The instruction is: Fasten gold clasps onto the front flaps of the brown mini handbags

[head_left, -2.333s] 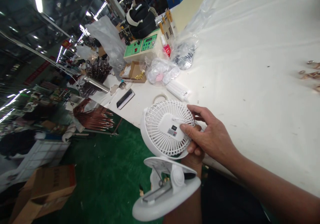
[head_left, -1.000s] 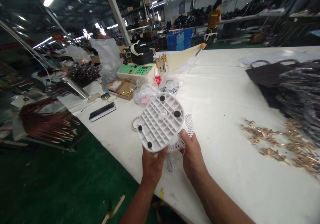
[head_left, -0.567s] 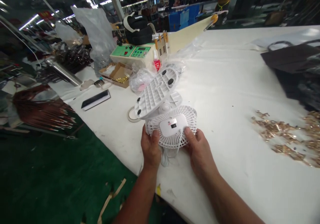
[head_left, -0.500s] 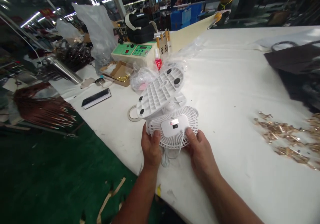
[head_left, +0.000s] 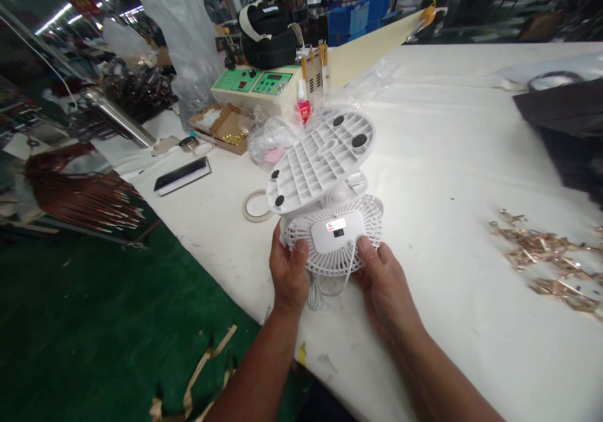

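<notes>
The fan (head_left: 334, 240) is over the table (head_left: 447, 158). Tape ring (head_left: 257, 206) lies left of the fan, metal bits (head_left: 546, 259) right, a machine (head_left: 257, 89) behind.

**Counted across the worktop (head_left: 447, 158)**

One fan (head_left: 336, 240) sits between two hands, the left hand (head_left: 289, 274) and the right hand (head_left: 384, 284). Its base (head_left: 315, 161) shows four dark feet (head_left: 358, 140). Beyond the left hand lie one tape ring (head_left: 257, 206), one black case (head_left: 183, 175), one cardboard box (head_left: 226, 124), one green control box (head_left: 254, 86) and one red bottle (head_left: 304, 108). Right of the right hand lie brass fittings (head_left: 541, 252), too many to count.

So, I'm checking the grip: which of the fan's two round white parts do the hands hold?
The slotted grille, held by left hand and right hand; the ribbed base with black pads tilts untouched above.
</notes>
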`<action>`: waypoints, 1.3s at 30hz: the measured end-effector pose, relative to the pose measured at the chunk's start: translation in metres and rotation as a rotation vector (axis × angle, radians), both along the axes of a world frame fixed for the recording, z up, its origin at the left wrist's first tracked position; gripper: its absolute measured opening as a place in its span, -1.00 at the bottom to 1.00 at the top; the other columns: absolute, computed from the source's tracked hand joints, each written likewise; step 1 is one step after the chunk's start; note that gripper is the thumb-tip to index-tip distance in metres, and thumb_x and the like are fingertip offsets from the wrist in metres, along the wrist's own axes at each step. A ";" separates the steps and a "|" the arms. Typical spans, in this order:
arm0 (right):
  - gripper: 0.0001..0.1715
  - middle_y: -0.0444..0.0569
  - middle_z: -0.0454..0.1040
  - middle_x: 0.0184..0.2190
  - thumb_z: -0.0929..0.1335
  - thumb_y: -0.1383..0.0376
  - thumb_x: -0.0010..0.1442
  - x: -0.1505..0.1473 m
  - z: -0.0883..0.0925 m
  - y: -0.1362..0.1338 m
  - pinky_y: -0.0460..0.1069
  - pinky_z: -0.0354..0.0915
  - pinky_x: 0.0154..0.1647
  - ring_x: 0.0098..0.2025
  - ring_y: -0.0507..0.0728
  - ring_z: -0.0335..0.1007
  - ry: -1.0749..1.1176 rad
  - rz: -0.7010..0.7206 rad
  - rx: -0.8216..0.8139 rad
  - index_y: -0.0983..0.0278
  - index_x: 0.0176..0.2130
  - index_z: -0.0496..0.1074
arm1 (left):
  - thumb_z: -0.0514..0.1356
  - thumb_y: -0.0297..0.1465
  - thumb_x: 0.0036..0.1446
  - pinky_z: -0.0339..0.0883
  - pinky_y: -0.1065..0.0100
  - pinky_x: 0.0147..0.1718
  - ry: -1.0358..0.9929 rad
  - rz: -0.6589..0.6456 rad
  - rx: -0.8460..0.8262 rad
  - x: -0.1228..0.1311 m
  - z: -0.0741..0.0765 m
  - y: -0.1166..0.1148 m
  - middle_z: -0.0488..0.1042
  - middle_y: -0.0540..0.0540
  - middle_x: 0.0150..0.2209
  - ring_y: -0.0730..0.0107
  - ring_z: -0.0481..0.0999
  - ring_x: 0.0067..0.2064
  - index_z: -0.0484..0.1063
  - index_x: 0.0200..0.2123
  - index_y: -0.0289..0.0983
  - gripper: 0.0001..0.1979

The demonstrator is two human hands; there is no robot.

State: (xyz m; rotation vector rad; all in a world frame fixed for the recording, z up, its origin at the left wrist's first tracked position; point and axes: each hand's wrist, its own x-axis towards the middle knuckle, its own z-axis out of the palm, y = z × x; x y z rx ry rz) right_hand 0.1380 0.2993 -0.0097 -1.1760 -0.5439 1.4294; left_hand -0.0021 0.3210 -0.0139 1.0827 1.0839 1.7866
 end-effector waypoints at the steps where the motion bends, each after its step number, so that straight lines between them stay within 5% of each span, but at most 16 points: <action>1: -0.42 0.03 0.60 -0.07 0.51 -0.07 0.15 0.000 0.000 0.000 0.18 0.45 0.04 -0.04 0.28 0.53 -0.004 -0.004 -0.001 0.22 0.02 0.48 | 0.28 -0.15 0.25 0.38 0.16 0.17 0.001 0.001 -0.004 0.000 0.000 0.000 0.52 -0.18 0.11 0.05 0.49 0.17 0.39 0.20 -0.21 -0.48; 23: -0.36 0.06 0.60 -0.03 0.53 -0.05 0.14 0.000 0.008 0.001 0.16 0.46 0.06 0.01 0.27 0.53 -0.036 0.015 -0.018 0.26 0.03 0.42 | 0.25 -0.10 0.26 0.33 0.12 0.22 0.111 0.065 -0.039 -0.002 0.001 0.000 0.48 -0.22 0.16 0.02 0.47 0.20 0.35 0.25 -0.22 -0.43; 33: -0.30 0.08 0.60 -0.02 0.57 -0.03 0.07 -0.004 0.013 -0.004 0.13 0.52 0.02 -0.02 0.26 0.57 -0.152 0.005 0.012 0.25 0.02 0.36 | 0.48 -0.25 -0.01 0.46 0.16 0.08 0.112 0.136 -0.057 0.007 0.008 -0.007 0.46 -0.23 0.15 0.11 0.54 0.10 0.19 0.28 -0.20 -0.15; 39: -0.32 0.07 0.61 -0.02 0.56 -0.02 0.08 -0.005 0.013 -0.004 0.11 0.53 0.01 -0.02 0.25 0.58 -0.161 0.007 0.028 0.24 0.03 0.36 | 0.47 -0.27 0.02 0.46 0.17 0.10 0.057 0.181 -0.125 0.012 0.008 -0.010 0.44 -0.22 0.18 0.14 0.54 0.10 0.22 0.25 -0.19 -0.22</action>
